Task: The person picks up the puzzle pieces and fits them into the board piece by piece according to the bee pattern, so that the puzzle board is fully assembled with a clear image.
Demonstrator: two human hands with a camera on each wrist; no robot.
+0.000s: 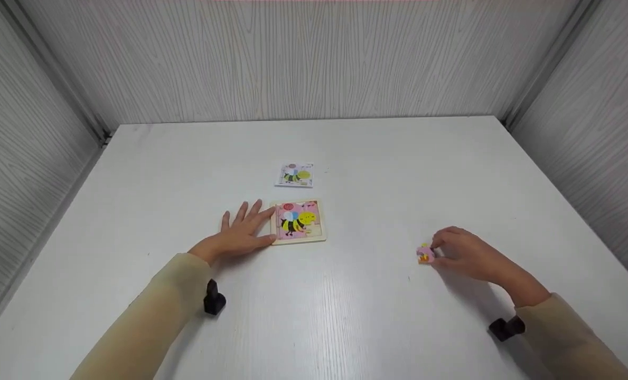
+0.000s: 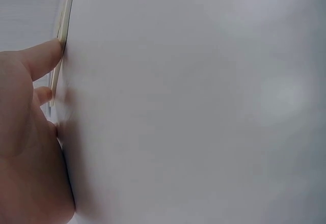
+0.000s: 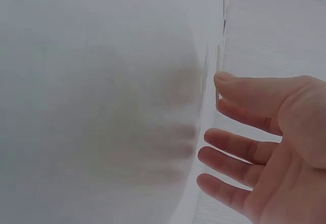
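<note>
A square wooden jigsaw puzzle (image 1: 299, 220) with a bee picture lies on the table; bare wood shows at its lower right. My left hand (image 1: 241, 235) rests flat beside it, fingers spread, with the thumb and index finger touching its left edge. In the left wrist view the thumb meets the tray's pale rim (image 2: 64, 25). Well to the right, my right hand (image 1: 467, 254) pinches a pink and yellow puzzle piece (image 1: 425, 254) between thumb and index finger. Seen edge-on in the right wrist view, the thin piece (image 3: 218, 61) is just above the table; the other fingers extend loosely.
Behind the puzzle lies a small picture card (image 1: 294, 175) printed with the same bee. The white table (image 1: 366, 306) is bounded by a pale wood-grain panel (image 1: 314, 63) at the back and similar panels on both sides.
</note>
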